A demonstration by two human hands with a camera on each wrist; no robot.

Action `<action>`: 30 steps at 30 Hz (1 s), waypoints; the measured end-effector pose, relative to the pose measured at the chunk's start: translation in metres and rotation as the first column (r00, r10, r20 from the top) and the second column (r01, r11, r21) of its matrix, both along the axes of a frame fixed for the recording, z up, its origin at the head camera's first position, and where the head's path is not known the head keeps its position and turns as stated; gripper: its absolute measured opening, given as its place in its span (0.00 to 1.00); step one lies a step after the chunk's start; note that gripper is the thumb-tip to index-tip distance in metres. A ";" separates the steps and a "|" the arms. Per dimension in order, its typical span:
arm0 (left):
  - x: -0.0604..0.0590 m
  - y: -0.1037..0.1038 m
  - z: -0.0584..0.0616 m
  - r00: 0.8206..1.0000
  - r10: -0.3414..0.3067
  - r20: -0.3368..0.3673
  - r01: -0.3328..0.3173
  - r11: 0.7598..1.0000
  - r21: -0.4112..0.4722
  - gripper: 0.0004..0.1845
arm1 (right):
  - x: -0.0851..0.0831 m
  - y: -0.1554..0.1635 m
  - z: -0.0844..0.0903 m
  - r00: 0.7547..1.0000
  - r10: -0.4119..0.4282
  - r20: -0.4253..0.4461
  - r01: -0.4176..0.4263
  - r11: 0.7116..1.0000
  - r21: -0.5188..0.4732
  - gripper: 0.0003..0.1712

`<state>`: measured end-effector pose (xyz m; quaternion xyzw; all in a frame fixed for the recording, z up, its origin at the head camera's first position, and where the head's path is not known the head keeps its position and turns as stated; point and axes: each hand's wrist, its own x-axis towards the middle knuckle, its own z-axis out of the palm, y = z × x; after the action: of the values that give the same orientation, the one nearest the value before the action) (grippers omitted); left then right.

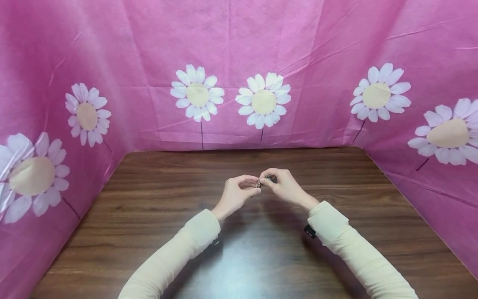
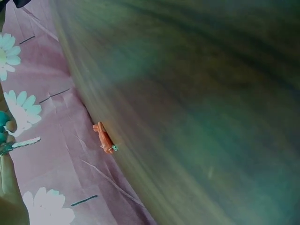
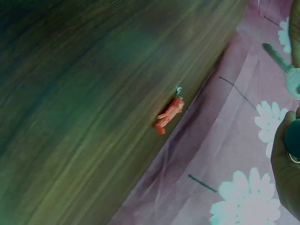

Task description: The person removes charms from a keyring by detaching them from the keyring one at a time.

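Observation:
Near the middle of the table, my left hand point(image 1: 234, 194) and right hand point(image 1: 285, 186) meet at their fingertips. A silver key point(image 3: 285, 70) is pinched by the left hand, its blade pointing outward. The key point(image 2: 26, 143) also shows at the edge of the left wrist view. Round teal beads point(image 2: 3, 123) sit close to it. The fingers of my right hand are curled round a dark teal ball point(image 3: 293, 139) with a gold-coloured ring beside it. How the key and ball are joined is hidden by the fingers.
An orange figurine point(image 3: 169, 115) with a short metal chain appears against the table edge in both wrist views; the head view does not show it. The brown wooden table point(image 1: 168, 174) is enclosed by pink cloth point(image 1: 231, 33) printed with white daisies.

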<state>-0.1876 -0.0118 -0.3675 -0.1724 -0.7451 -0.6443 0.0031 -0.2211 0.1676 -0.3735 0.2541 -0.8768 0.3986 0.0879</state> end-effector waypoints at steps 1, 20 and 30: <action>0.000 0.000 0.001 1.000 -0.007 -0.004 0.007 1.000 0.000 0.16 | 0.000 0.001 0.000 1.000 -0.008 -0.001 0.008 1.000 0.002 0.02; -0.032 -0.010 -0.020 1.000 0.029 -0.011 -0.030 0.989 -0.146 0.12 | -0.011 0.017 0.005 0.995 -0.095 0.008 0.095 0.995 0.011 0.08; -0.049 -0.025 -0.020 0.999 0.024 -0.034 -0.033 0.947 -0.320 0.03 | -0.020 0.026 -0.010 0.947 -0.193 0.258 0.223 0.970 -0.095 0.11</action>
<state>-0.2369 -0.0366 -0.3872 -0.1692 -0.8421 -0.5121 -0.0046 -0.2413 0.1936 -0.3834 0.1027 -0.8766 0.4688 0.0352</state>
